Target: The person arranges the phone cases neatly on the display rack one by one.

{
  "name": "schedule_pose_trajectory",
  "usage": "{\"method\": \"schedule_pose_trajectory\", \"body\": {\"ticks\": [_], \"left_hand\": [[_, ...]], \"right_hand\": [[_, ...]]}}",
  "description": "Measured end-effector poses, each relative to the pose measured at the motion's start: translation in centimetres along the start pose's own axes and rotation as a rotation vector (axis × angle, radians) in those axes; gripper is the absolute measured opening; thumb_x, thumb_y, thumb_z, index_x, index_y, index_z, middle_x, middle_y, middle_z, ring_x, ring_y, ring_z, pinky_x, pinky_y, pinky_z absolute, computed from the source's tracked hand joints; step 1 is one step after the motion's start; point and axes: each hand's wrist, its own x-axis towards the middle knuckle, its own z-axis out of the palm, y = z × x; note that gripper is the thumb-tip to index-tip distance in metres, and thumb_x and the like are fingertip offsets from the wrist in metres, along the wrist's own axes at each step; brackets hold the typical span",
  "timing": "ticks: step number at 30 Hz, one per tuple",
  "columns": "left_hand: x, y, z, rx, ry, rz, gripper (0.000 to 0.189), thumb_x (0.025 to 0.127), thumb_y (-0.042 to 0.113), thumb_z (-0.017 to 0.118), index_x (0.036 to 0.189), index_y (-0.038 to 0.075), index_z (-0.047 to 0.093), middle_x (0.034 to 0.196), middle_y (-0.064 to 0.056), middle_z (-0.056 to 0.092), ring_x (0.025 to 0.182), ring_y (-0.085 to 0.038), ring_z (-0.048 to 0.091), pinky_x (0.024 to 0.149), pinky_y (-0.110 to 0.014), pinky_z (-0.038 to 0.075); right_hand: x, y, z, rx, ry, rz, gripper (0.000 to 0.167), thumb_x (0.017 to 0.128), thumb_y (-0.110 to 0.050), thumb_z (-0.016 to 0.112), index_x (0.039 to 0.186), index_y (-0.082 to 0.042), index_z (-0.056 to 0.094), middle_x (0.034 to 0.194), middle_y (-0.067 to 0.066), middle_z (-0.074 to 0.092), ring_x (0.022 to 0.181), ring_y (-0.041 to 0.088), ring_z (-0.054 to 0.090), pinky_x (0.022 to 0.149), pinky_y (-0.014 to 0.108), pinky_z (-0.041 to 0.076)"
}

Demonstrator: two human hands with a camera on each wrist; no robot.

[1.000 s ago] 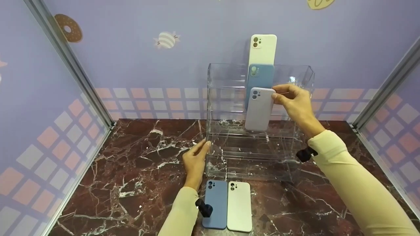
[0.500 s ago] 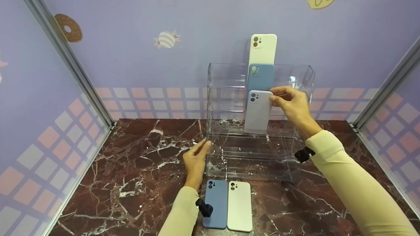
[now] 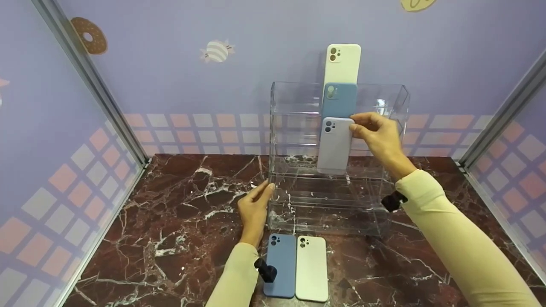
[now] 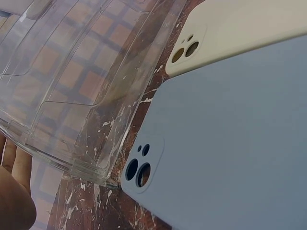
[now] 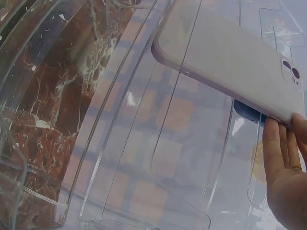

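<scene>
My right hand (image 3: 379, 136) pinches the upper right edge of a pale lilac phone case (image 3: 335, 147) between thumb and fingers. The case leans upright in a middle tier of a clear tiered display stand (image 3: 294, 177). In the right wrist view, the lilac case (image 5: 230, 52) has its lower end behind the clear front lip, and the fingers (image 5: 274, 143) are at its side. My left hand (image 3: 254, 209) rests its fairly straight fingers against the stand's left side. Behind the lilac case stand a blue phone case (image 3: 341, 100) and, highest, a cream phone case (image 3: 343, 68).
A blue-grey phone case (image 3: 281, 277) and another cream phone case (image 3: 311, 268) lie side by side on the dark red marbled table (image 3: 192, 238), just in front of the stand. A patterned purple wall (image 3: 170, 76) is behind, with metal posts at both sides.
The lilac case has moved slightly down and left with my right hand, mostly in the first half second. My left hand and the other cases stay in place.
</scene>
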Motion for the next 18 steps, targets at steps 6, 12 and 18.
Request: {"method": "schedule_pose_trajectory", "body": {"ticks": [6, 12, 18], "left_hand": [[-0.06, -0.20, -0.14, -0.009, -0.009, 0.019, 0.030, 0.093, 0.011, 0.084, 0.120, -0.002, 0.079, 0.105, -0.015, 0.079, 0.088, -0.011, 0.074, 0.081, -0.031, 0.060], [0.02, -0.37, -0.18, -0.009, -0.011, 0.023, 0.031, 0.094, 0.010, 0.083, 0.120, -0.005, 0.078, 0.102, -0.014, 0.080, 0.085, -0.012, 0.074, 0.080, -0.032, 0.061], [0.07, -0.40, -0.17, -0.008, -0.011, 0.018, 0.031, 0.094, 0.010, 0.083, 0.120, -0.005, 0.078, 0.103, -0.014, 0.080, 0.087, -0.012, 0.074, 0.077, -0.026, 0.058]], "right_hand": [[-0.18, 0.00, -0.05, -0.017, 0.002, 0.001, 0.030, 0.099, -0.001, 0.075, 0.125, 0.012, 0.069, 0.103, 0.011, 0.072, 0.089, 0.013, 0.069, 0.083, 0.028, 0.061], [-0.35, -0.05, -0.14, -0.039, 0.004, 0.005, 0.032, 0.098, -0.001, 0.076, 0.126, 0.011, 0.068, 0.107, 0.014, 0.071, 0.089, 0.013, 0.068, 0.084, 0.027, 0.061], [-0.94, 0.00, -0.34, -0.042, 0.019, -0.038, 0.030, 0.097, 0.003, 0.075, 0.123, 0.013, 0.068, 0.109, 0.020, 0.071, 0.087, 0.011, 0.069, 0.083, 0.025, 0.060]]}}
